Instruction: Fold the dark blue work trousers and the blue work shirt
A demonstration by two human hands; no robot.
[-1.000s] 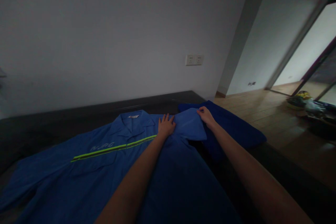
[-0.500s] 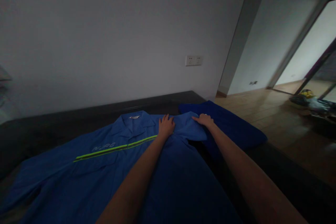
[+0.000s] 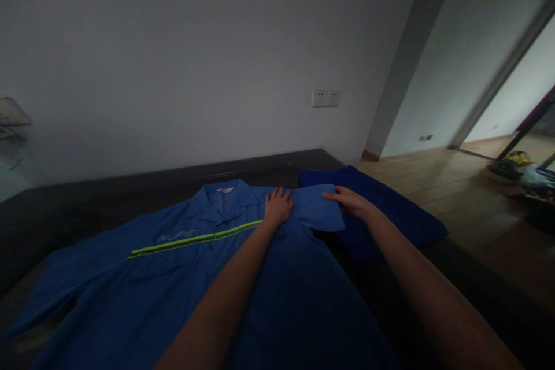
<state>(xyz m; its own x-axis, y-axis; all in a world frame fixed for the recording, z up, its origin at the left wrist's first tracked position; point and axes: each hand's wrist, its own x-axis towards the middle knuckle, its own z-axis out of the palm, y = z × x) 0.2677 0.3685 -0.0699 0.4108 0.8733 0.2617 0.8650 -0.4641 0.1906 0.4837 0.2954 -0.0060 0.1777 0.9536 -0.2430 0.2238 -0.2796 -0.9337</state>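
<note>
A blue work jacket (image 3: 182,277) lies spread front up, its collar toward the wall and a yellow-green stripe across the chest. White letters show above the stripe. My left hand (image 3: 278,206) rests flat on it near the shoulder, fingers spread. At the outer end of the right-side sleeve (image 3: 316,206), my right hand (image 3: 350,199) pinches the cloth between thumb and fingers. This sleeve looks short, and whether part of it is folded under cannot be seen. The other sleeve (image 3: 82,266) stretches out to the left.
A darker blue folded cloth (image 3: 394,208) lies to the right, partly under my right arm. Beneath everything is a dark surface (image 3: 299,161) against a pale wall with sockets (image 3: 326,98). Wooden floor (image 3: 416,179) and a heap of bags (image 3: 515,167) are at the right.
My right hand has shifted slightly right, and the sleeve end lies flatter and straighter. The left hand stays on the shoulder. The view has turned a little to the left.
</note>
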